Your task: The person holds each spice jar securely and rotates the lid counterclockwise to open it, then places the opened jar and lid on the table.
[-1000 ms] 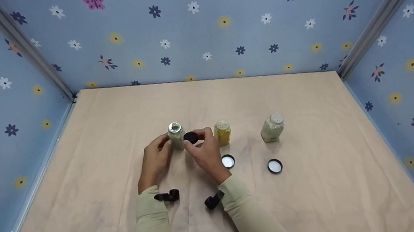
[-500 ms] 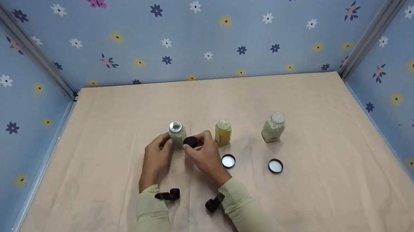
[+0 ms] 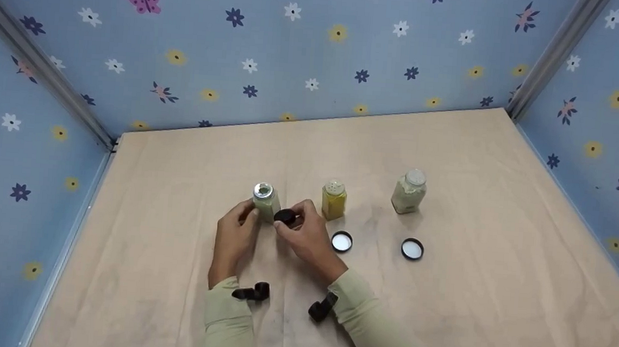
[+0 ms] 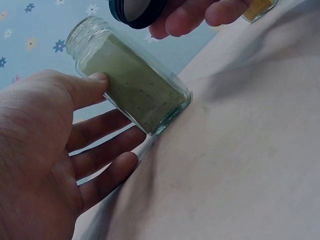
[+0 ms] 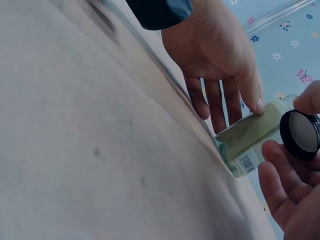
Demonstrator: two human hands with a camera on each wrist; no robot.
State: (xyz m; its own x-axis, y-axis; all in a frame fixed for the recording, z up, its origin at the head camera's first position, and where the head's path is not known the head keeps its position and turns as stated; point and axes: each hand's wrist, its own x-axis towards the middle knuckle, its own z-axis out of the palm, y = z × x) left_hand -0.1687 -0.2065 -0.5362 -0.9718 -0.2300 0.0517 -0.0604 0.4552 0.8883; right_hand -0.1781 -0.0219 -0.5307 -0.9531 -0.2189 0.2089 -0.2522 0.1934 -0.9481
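My left hand [image 3: 233, 240] steadies an upright glass spice jar [image 3: 268, 208] of green powder, thumb on the near side and fingers on the other. The jar's threaded neck [image 4: 87, 35] is uncapped and has a bright rim in the head view. Just right of it, my right hand [image 3: 311, 238] pinches a black screw cap [image 3: 285, 217] between thumb and fingers. The cap's pale inner face [image 5: 303, 131] shows in the right wrist view. It is held beside the jar, below the rim; whether they touch I cannot tell.
A jar of yellow powder [image 3: 333, 202] with a perforated top stands right of my right hand. Further right is a jar of pale green powder [image 3: 409, 194]. Two black caps, a nearer one [image 3: 341, 242] and a farther one [image 3: 412, 249], lie white inside up. Flowered walls [image 3: 318, 49] enclose the cloth-covered table [image 3: 475, 218].
The right hand has lowered the cap slightly along the jar's side and tilted it a little. The left hand and its jar stay nearly still.
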